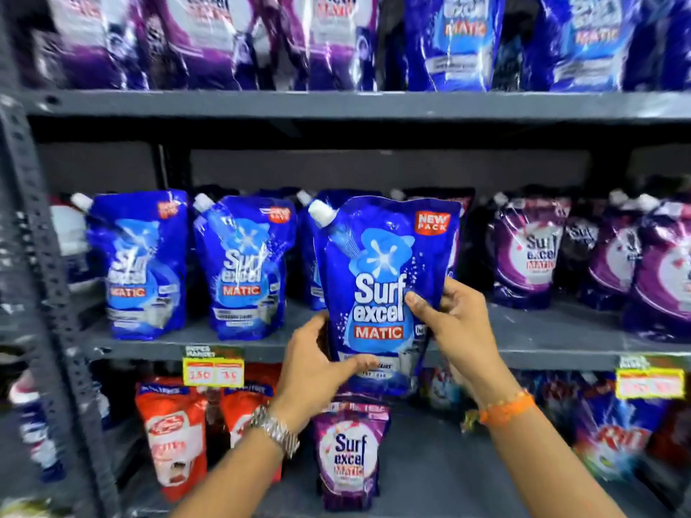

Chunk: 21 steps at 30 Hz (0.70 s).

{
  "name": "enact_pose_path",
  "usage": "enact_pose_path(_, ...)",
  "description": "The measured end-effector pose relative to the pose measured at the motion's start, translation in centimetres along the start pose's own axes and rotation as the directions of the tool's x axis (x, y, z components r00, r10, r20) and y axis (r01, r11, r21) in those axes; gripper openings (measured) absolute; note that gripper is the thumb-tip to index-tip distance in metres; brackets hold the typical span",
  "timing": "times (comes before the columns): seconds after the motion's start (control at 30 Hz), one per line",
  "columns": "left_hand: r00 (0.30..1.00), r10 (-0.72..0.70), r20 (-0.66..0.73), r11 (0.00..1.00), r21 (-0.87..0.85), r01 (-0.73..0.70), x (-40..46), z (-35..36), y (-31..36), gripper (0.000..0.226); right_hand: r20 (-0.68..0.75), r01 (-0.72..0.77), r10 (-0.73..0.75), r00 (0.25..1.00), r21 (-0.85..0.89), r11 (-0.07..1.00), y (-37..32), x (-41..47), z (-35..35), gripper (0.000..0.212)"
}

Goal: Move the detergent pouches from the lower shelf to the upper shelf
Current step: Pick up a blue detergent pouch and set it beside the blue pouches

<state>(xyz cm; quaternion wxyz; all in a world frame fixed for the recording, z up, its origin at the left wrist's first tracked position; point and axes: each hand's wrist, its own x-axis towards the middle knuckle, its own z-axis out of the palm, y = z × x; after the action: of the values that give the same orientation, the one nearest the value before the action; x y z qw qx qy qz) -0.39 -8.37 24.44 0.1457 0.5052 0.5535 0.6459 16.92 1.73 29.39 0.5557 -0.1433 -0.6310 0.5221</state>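
Note:
A blue Surf Excel Matic detergent pouch [385,282] with a white corner cap is held upright in front of the middle shelf [224,336]. My left hand [318,368] grips its lower left edge, thumb across the bottom front. My right hand [452,323] holds its right side, thumb on the front. Two more blue pouches [142,263] [243,267] stand on the middle shelf to the left, with another partly hidden behind the held one. The upper shelf [336,104] carries purple and blue pouches [456,39].
Purple pouches [527,252] stand at the right of the middle shelf. Below, the bottom shelf holds red refill packs [175,428], a small purple pouch [347,454] and colourful packs [613,439] at right. Yellow price tags [213,370] hang on the shelf edge. A grey upright post [41,278] borders the left.

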Motion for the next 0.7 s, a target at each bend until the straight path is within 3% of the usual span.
enact_pose_path(0.17,0.995,-0.101,-0.022,0.994,0.027,0.101,4.9,-1.1,-0.5,0.068,-0.016,-0.054,0.054,0.998,-0.021,0.998,2.2,5.2,2.3,0.020)
enact_pose_path(0.33,0.972,-0.231,-0.036,0.971,-0.070,0.229,7.7,-1.0,-1.8,0.068,-0.003,-0.114,0.115,0.993,-0.088,0.990,3.8,7.9,2.8,0.033)
enact_pose_path(0.7,0.964,-0.264,0.025,0.957,-0.113,0.266,9.8,-1.2,-2.9,0.072,0.021,-0.139,0.142,0.990,-0.097,0.985,5.1,9.3,3.2,0.040)
